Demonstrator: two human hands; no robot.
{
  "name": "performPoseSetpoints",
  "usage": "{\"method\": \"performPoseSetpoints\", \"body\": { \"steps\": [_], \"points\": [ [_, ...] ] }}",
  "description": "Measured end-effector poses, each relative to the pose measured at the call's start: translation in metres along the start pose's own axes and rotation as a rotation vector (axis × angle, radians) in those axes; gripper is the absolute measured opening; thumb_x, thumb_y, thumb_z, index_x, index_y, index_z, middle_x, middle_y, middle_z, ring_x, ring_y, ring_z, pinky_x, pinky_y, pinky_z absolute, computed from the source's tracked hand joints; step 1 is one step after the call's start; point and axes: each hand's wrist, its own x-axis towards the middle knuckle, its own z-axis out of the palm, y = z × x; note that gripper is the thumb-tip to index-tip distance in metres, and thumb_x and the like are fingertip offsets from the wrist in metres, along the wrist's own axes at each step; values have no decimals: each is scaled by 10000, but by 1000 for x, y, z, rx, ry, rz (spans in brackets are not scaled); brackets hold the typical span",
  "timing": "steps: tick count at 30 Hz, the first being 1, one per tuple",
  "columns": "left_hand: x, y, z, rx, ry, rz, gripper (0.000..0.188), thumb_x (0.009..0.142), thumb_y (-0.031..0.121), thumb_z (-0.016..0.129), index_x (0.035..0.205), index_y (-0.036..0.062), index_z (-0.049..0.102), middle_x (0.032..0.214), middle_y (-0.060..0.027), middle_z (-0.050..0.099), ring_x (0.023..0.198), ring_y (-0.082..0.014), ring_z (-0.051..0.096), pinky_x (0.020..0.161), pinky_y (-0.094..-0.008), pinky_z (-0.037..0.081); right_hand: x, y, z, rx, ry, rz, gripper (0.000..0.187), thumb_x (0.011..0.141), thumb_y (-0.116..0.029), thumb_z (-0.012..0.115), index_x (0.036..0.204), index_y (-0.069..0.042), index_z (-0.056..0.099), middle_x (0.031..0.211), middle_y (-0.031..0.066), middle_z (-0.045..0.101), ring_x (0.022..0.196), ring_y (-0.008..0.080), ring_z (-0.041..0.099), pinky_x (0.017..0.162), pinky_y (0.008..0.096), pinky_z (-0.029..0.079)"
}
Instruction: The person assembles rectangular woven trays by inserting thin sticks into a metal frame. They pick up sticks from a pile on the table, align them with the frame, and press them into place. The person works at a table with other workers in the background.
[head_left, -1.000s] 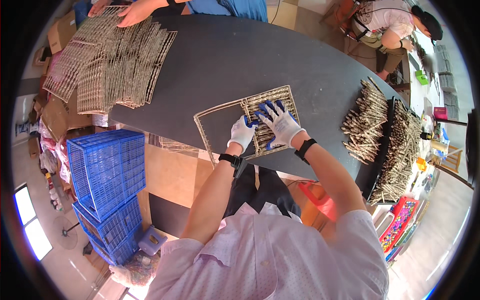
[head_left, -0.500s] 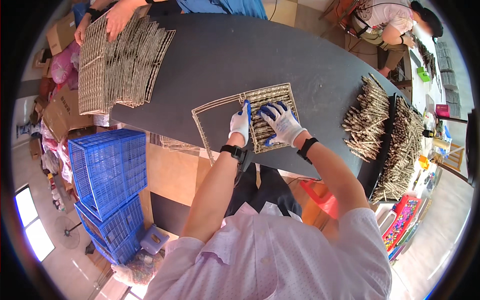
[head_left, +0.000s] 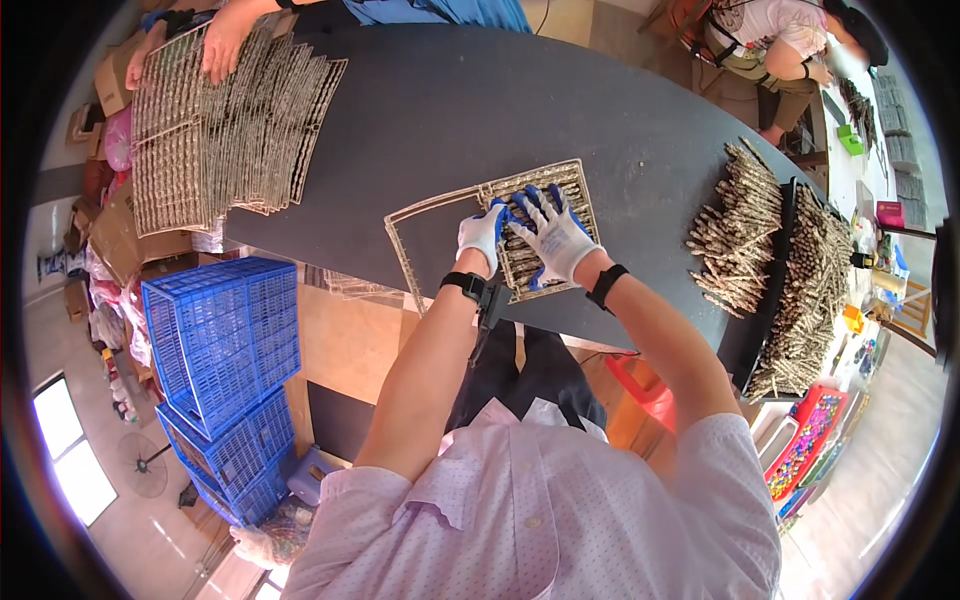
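A tan rectangular frame point(head_left: 432, 208) lies in front of me at the table's near edge. Its right half holds a row of thin twisted sticks point(head_left: 572, 181), while the left half is a bare outline. My left hand point(head_left: 480, 242), in a white glove with blue palm and fingers, is closed on the frame's middle bar, beside the ends of the sticks. Spread flat across the sticks, my right hand point(head_left: 557, 243) wears the same kind of glove; its fingers are apart and it grips nothing. It covers part of the row.
Loose twisted sticks point(head_left: 742, 235) lie on the dark table point(head_left: 480, 100) at right, beside a black tray point(head_left: 770, 300) heaped with more. At far left a co-worker's hands point(head_left: 228, 42) rest on stacked stick-filled frames point(head_left: 255, 130). Blue crates point(head_left: 222, 335) stand at left.
My right hand has shifted slightly up and left over the sticks, its fingers more stretched. The left hand has barely moved. The co-worker's hands and the nearest stacked frame have moved left.
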Motion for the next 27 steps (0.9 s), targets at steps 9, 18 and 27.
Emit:
{"method": "performPoseSetpoints", "body": {
  "steps": [9,18,27],
  "points": [
    [13,-13,0,-247,-128,8,391,827,297,758,1051,-11,667,877,-53,668,726,-171,604,675,-319,490,-3,-3,-1,-27,-61,32,1036,731,-733,651,1549,-231,262,1621,141,160,1489,345,160,1185,560,107],
    [-5,-7,-19,-150,-254,74,308,857,279,722,990,3,690,857,-25,668,734,-128,574,674,-318,461,-3,-8,1,-24,-48,57,1009,751,-697,655,1549,-218,266,1602,155,221,1488,350,169,1183,579,95],
    [-13,-29,-17,557,141,656,308,813,220,700,1052,33,646,941,-183,686,931,-374,648,831,-466,501,4,-3,-3,13,-20,38,1023,739,-687,675,1548,-219,259,1607,179,175,1478,368,185,1189,528,134]
  ]
}}
